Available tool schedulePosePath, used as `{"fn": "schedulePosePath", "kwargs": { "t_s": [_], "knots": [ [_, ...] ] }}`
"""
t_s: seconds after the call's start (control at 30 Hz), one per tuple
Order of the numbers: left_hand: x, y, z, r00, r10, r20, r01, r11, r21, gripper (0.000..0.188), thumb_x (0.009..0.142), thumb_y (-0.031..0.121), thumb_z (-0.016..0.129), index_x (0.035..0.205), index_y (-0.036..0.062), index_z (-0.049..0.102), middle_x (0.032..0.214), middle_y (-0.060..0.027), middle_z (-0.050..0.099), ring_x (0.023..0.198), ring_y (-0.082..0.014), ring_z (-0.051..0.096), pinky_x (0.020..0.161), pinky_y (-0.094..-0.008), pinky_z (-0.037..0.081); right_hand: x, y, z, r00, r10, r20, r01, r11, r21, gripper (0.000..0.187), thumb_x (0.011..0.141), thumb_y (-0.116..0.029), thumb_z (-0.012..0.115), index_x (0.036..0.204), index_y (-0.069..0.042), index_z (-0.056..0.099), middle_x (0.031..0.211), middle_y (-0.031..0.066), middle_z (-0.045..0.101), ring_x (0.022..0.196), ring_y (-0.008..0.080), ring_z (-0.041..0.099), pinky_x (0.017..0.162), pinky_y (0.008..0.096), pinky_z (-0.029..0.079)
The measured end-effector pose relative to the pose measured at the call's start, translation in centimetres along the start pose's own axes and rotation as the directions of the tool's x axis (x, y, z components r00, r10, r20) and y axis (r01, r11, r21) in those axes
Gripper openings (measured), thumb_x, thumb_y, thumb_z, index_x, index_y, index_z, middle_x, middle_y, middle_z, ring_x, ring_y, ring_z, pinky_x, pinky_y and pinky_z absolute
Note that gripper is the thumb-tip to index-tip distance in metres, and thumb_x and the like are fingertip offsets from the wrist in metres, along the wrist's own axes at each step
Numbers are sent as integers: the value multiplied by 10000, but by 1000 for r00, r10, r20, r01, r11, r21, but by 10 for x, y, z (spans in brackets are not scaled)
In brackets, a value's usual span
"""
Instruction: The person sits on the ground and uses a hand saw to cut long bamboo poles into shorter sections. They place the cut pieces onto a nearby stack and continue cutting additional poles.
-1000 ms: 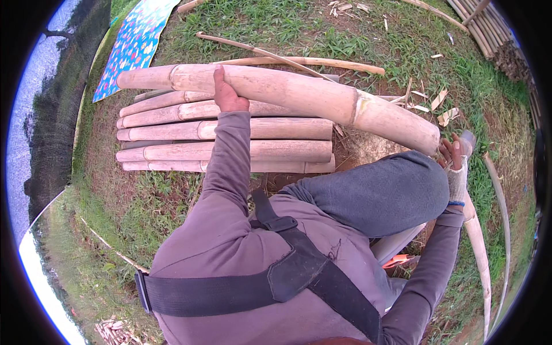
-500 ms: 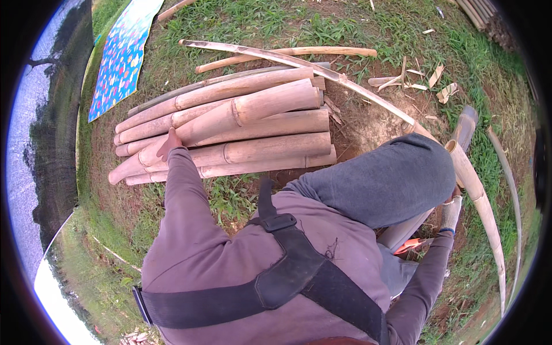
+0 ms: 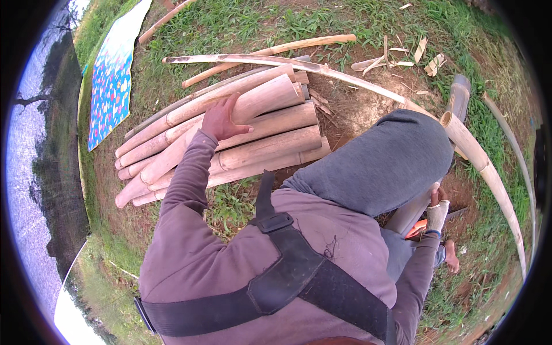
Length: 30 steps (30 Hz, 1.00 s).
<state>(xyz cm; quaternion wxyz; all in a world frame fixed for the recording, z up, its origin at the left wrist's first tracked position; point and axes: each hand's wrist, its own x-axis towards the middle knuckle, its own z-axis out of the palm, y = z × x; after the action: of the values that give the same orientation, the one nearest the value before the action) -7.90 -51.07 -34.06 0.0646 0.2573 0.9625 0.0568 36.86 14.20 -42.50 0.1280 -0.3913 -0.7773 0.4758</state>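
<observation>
My bare left hand (image 3: 225, 121) lies over the upper bamboo pole (image 3: 267, 96) of a stack, its thumb and fingers spread. The poles are thick, pale tan and ringed with nodes. Low on the right, my right hand (image 3: 438, 210) wears a whitish glove with bare fingertips. Its fingers point forward, slightly apart, beside a grey bamboo pole (image 3: 407, 214) that runs under my raised leg. I see nothing plainly held in it. Next to that wrist is a saw with an orange handle (image 3: 416, 229); its dark blade sticks out to the right.
A long split bamboo strip (image 3: 276, 61) crosses beyond the stack to my knee. Curved bamboo lengths (image 3: 478, 155) lie at the right. Wood chips (image 3: 435, 64) and sawdust (image 3: 362, 109) are scattered ahead. A blue floral sheet (image 3: 112, 86) hangs at the far left.
My left hand has moved forward and right along the upper pole, its fingers now spread. The right hand has drawn back from beside the knee toward the saw. The view has shifted slightly.
</observation>
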Motion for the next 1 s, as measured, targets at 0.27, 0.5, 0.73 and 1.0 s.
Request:
{"fn": "schedulePosePath", "kwargs": {
  "t_s": [0.27,0.5,0.73,1.0],
  "knots": [
    [-11,19,6,981,144,130,-145,989,-6,1071,687,388,959,1575,56,461,1379,-223,633,1274,-450,622,1086,-530,525,-30,12,14,990,1,-140,5,999,41,507,1092,-320,723,1431,42,617,1274,157,727,1122,213,699,971,365,549],
    [-7,28,-4,945,199,258,-196,980,-39,1105,684,414,954,1588,29,451,1396,-253,629,1292,-451,615,1101,-524,507,-14,-11,44,960,-90,-264,27,972,-233,463,1087,-319,711,1357,55,674,1348,241,701,1209,335,684,1062,449,522],
    [3,43,-8,885,265,383,-225,963,-147,1125,671,414,954,1626,94,453,1479,-212,611,1363,-443,593,1125,-529,502,2,-64,80,961,-206,-187,125,920,-371,450,1074,-314,721,1373,20,673,1337,230,699,1238,392,663,1091,483,499],
    [81,29,-45,798,-3,603,-100,986,137,1222,704,396,936,1728,200,297,1587,-240,477,1410,-474,550,1180,-550,477,-33,-53,51,916,-336,-218,189,843,-504,410,1056,-282,734,1350,-2,671,1323,250,699,1231,410,664,1084,506,504]
  ]
}}
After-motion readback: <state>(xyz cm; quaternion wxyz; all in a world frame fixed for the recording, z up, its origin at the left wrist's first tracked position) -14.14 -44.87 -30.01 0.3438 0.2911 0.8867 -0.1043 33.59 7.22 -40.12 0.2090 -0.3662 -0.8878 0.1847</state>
